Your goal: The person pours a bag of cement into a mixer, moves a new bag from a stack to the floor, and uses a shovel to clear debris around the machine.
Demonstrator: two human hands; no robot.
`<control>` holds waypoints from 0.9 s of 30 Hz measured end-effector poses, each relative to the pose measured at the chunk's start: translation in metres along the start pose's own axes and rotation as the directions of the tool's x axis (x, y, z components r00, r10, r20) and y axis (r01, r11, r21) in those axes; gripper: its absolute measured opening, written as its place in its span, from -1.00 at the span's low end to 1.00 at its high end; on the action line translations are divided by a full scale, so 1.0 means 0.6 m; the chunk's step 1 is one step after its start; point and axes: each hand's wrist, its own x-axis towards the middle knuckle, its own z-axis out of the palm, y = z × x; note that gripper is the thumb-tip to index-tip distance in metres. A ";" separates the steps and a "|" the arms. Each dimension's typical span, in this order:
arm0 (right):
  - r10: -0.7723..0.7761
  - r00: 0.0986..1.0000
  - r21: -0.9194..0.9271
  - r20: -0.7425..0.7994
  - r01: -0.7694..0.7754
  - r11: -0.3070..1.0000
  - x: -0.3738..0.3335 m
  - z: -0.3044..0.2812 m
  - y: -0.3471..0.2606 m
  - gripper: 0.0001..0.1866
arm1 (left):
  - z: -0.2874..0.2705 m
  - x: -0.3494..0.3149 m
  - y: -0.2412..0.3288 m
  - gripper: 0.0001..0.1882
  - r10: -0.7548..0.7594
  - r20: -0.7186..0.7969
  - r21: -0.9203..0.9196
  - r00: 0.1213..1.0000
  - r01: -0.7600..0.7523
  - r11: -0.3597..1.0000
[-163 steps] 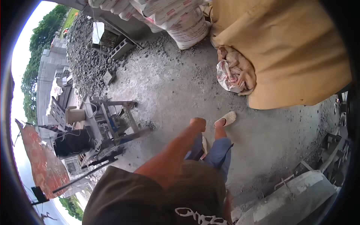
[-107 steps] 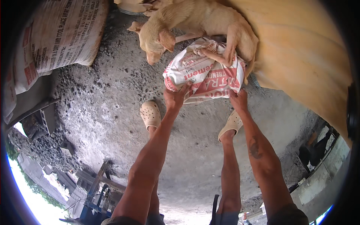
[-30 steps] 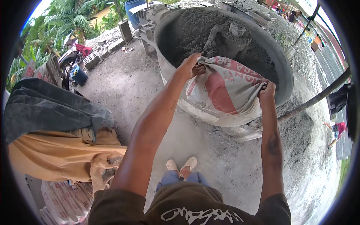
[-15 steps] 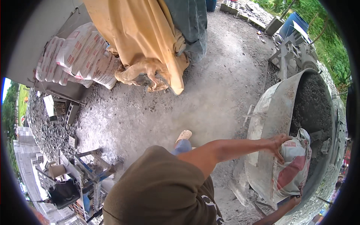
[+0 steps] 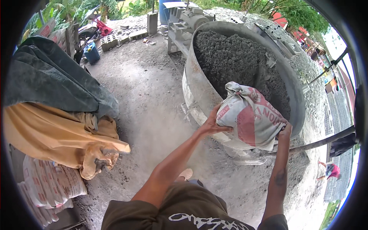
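A white-and-red cement bag (image 5: 251, 119) is held between my two hands over the near rim of a large round mixer pan (image 5: 191, 82). My left hand (image 5: 216, 122) grips the bag's left side, thumb on top and fingers curled beneath. At its lower right corner, my right hand (image 5: 284, 132) is closed on the bag. The bag looks bulky, with its gathered top end tilted toward the pan's inside. Dark grey, crumbly mix (image 5: 234, 57) fills much of the pan; the bag hides part of the near side.
An electric motor (image 5: 193, 17) sits on a frame behind the pan. A metal bar (image 5: 318, 141) runs by my right arm. To the left are an orange tarp (image 5: 57, 126), a dark tarp (image 5: 57, 76) and stacked sacks (image 5: 53, 180). Another person (image 5: 333, 170) is at far right.
My view has turned right, toward the mixer pan. The bag, still in both hands, now sits nearer the middle of the view, and my right forearm shows fully.
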 end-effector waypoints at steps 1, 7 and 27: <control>-0.010 1.000 0.001 0.017 0.010 1.000 -0.004 -0.008 -0.008 -0.74 | 0.011 0.008 0.001 0.34 0.008 0.010 0.012 1.000 -0.008 1.000; -0.235 0.962 -0.240 0.138 0.263 0.935 -0.039 0.081 0.078 -0.83 | -0.082 -0.027 -0.017 0.38 0.040 0.005 -0.050 0.999 -0.040 0.998; -0.405 0.495 -0.422 0.768 0.868 0.261 -0.073 -0.031 0.096 -0.47 | -0.081 -0.029 -0.051 0.46 -0.105 0.037 0.159 0.994 0.098 0.982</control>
